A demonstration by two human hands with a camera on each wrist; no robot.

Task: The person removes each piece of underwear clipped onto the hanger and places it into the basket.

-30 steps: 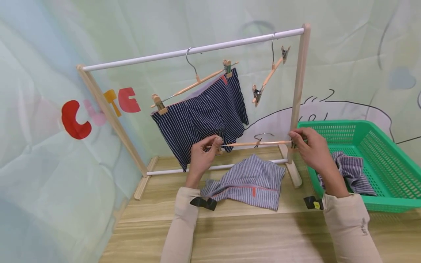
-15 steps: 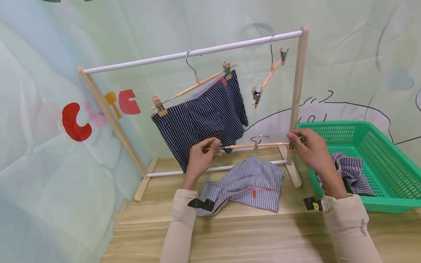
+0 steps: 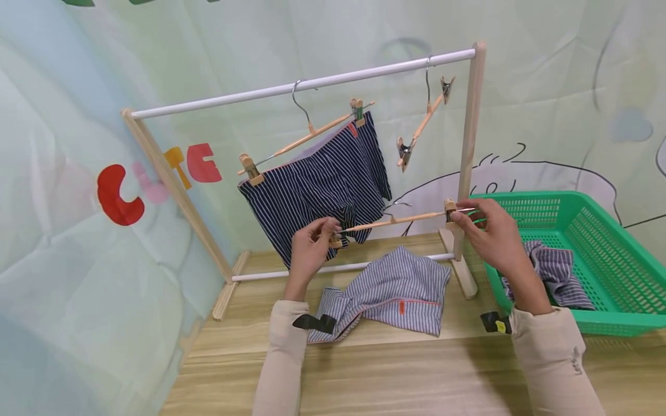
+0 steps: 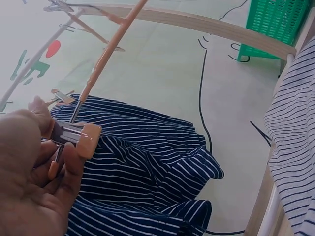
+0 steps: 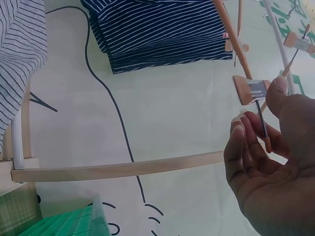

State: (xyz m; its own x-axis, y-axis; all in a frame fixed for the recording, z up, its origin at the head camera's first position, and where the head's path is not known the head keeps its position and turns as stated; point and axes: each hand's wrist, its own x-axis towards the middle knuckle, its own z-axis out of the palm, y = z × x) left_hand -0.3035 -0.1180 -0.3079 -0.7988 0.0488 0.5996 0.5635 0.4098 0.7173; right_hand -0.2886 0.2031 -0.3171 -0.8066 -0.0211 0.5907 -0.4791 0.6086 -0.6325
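Between the two hands a clip hanger (image 3: 395,220) is held up in front of the rack, its metal hook pointing away. My left hand (image 3: 310,245) pinches the clip (image 4: 88,140) at its left end. At the other end my right hand (image 3: 491,234) has its thumb on the right clip (image 3: 450,214), fingers around the rod tip. No garment is in these clips. Below them, light grey striped shorts (image 3: 398,289) lie on the table, one side folded over. Navy striped shorts (image 3: 322,179) hang from another clip hanger (image 3: 312,133) on the rack, just behind the left hand.
The wooden rack (image 3: 470,133) has a white top rail (image 3: 364,74). A bare clip hanger (image 3: 424,124) hangs near its right post. On the right stands a green basket (image 3: 619,260) with a purplish striped garment (image 3: 559,274) inside. A printed cloth backdrop (image 3: 546,115) rises behind.
The held hanger has shifted slightly left and tilted, right end higher. The right clip now shows clear of the fingers. Earlier, the left side of the grey shorts dropped toward the table front.
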